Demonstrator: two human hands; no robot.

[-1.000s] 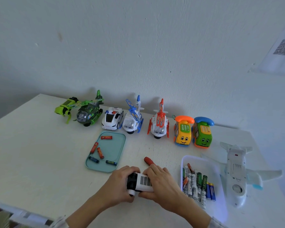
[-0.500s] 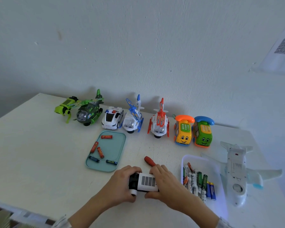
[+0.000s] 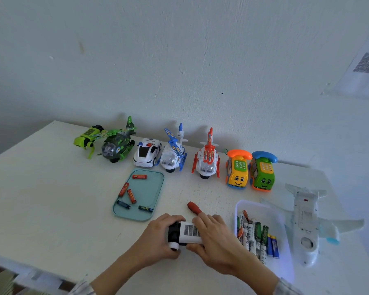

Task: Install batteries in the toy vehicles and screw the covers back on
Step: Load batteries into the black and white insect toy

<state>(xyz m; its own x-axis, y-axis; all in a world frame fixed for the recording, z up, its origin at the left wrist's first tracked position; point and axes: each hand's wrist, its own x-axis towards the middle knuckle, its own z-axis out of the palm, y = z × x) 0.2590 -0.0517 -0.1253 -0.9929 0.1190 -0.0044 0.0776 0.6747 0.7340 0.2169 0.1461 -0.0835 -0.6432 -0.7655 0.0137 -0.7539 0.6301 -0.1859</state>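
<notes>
— What are we looking at, starting with the biggest thing?

— We are sitting at a white table (image 3: 41, 199) against a pale wall. Lying on its right edge, belly up, is a white toy airplane (image 3: 307, 222). Along the back a row of toys is standing: a green helicopter (image 3: 113, 143), a police car (image 3: 146, 152), a blue and white helicopter (image 3: 173, 154), a red and white helicopter (image 3: 207, 160), an orange phone car (image 3: 238, 169) and a green phone car (image 3: 263, 171).

— And in front of them?

— A teal tray (image 3: 153, 188) is lying left of centre, carrying a few loose batteries (image 3: 131, 195), red and dark ones. Right of our hands a clear tray (image 3: 264, 211) is holding a heap of batteries (image 3: 254, 235), white, green and blue.

— Where is the toy we are working on?

— We are holding a small white and black toy vehicle (image 3: 184, 233) upside down at the near middle of the table, a grille-patterned panel facing up. Our left hand (image 3: 158, 239) is gripping its black end, fingers curled round it. Our right hand (image 3: 217, 241) is wrapping the white end, thumb beneath and fingers lying over the top.

— Anything smaller?

— A red screwdriver handle (image 3: 193, 207) is poking out just behind our right fingers; we cannot tell whether they are touching it.
</notes>
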